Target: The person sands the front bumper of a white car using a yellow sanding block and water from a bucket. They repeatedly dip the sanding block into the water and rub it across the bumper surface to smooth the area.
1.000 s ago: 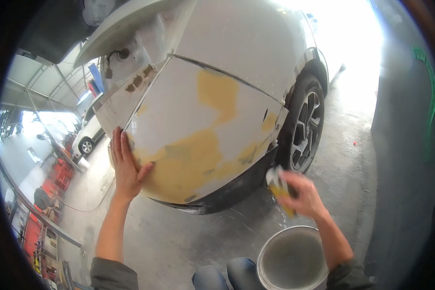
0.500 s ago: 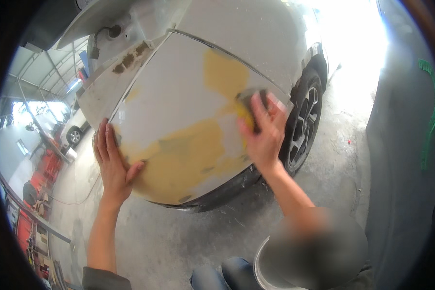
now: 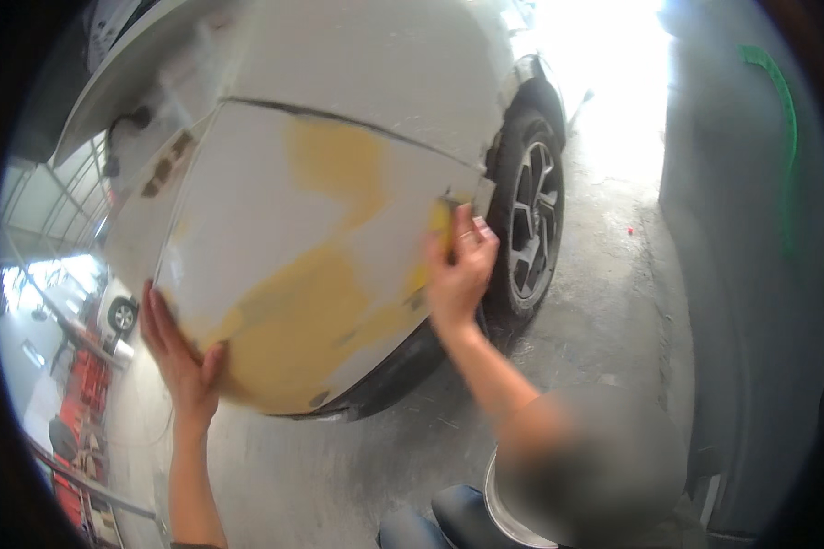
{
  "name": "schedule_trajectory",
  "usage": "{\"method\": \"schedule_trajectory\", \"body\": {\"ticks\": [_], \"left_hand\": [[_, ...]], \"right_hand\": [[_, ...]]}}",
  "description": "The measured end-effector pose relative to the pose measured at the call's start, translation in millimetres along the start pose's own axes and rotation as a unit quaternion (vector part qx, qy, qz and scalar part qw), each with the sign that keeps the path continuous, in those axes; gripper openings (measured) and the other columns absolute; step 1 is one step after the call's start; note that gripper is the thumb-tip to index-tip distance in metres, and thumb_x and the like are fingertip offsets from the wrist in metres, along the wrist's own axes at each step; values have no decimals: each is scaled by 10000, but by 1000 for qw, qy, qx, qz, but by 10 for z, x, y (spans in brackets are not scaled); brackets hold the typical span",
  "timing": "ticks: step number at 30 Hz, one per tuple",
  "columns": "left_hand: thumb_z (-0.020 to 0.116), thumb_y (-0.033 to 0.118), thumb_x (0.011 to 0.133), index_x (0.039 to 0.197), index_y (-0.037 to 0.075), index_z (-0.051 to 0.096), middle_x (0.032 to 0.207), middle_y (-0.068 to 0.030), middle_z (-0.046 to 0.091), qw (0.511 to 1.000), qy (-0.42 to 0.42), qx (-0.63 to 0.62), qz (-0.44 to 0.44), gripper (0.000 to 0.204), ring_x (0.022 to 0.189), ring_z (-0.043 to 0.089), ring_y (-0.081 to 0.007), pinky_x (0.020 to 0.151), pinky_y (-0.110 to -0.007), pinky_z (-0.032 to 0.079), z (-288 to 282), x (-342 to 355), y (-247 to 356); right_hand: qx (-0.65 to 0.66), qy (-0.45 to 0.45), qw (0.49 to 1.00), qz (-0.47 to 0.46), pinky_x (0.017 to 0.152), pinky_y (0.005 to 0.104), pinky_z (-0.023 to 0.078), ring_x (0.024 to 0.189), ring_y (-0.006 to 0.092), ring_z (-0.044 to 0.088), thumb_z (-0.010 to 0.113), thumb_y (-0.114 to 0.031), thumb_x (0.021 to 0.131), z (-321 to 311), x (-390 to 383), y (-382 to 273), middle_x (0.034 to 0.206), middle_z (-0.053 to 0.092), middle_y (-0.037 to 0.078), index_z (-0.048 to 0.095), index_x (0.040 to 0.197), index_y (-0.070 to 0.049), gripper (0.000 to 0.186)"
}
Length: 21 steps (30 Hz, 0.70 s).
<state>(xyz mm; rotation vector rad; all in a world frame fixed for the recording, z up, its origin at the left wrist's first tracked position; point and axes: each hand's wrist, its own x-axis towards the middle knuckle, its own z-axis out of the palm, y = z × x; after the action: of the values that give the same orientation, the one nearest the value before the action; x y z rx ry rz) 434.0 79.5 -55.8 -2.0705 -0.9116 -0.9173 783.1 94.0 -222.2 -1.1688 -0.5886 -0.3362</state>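
A white car bumper corner [image 3: 229, 220] with yellow filler patches [image 3: 330, 169] fills the middle of the head view, above dark lower trim [image 3: 394, 371]. My left hand [image 3: 178, 352] rests on the panel's left edge, fingers extended. My right hand [image 3: 460, 270] grips a yellow, dark-topped sanding block [image 3: 443, 224] against the panel's right side, near the wheel arch; the block is partly hidden by my fingers.
An alloy wheel [image 3: 533, 220] stands right of the bumper on the concrete floor [image 3: 613, 339]. A metal basin [image 3: 513, 526], mostly blurred, sits below my right arm. A grey wall [image 3: 742, 302] runs along the right. Another white car [image 3: 119, 311] and red equipment [image 3: 90, 380] are at left.
My right hand has risen with the block from beside the lower trim and basin onto the panel's right side. My left hand has stayed on the left edge; the whole view has shifted.
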Motion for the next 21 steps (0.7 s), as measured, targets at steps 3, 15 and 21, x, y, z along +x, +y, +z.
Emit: {"method": "schedule_trajectory", "body": {"ticks": [3,15,21], "left_hand": [[443,791,944,1657,51,167,1695,-196,228,1000,-3,1,-5,1064,1553,203,-420,1254,-554,193,-69,-52,-73],[455,765,955,1662,50,153,1707,-199,196,1000,-4,9,15,1050,1567,186,-407,1261,-558,155,45,-25,-75],[604,706,909,1644,-12,146,1711,-205,168,989,49,-136,-33,1125,1591,153,-367,1290,-488,142,-91,-171,-413]], "right_hand": [[16,-92,989,-113,1026,477,504,1215,406,579,826,-242,834,-157,-258,-538,1411,554,237,596,1489,-204,695],[-46,-81,993,-70,956,460,530,1123,405,593,799,-229,865,-214,259,407,1507,528,264,617,1448,-105,623],[-9,-111,993,-23,1062,462,474,1243,404,559,793,-191,875,-117,-83,-41,1513,522,249,615,1449,-95,609]]}}
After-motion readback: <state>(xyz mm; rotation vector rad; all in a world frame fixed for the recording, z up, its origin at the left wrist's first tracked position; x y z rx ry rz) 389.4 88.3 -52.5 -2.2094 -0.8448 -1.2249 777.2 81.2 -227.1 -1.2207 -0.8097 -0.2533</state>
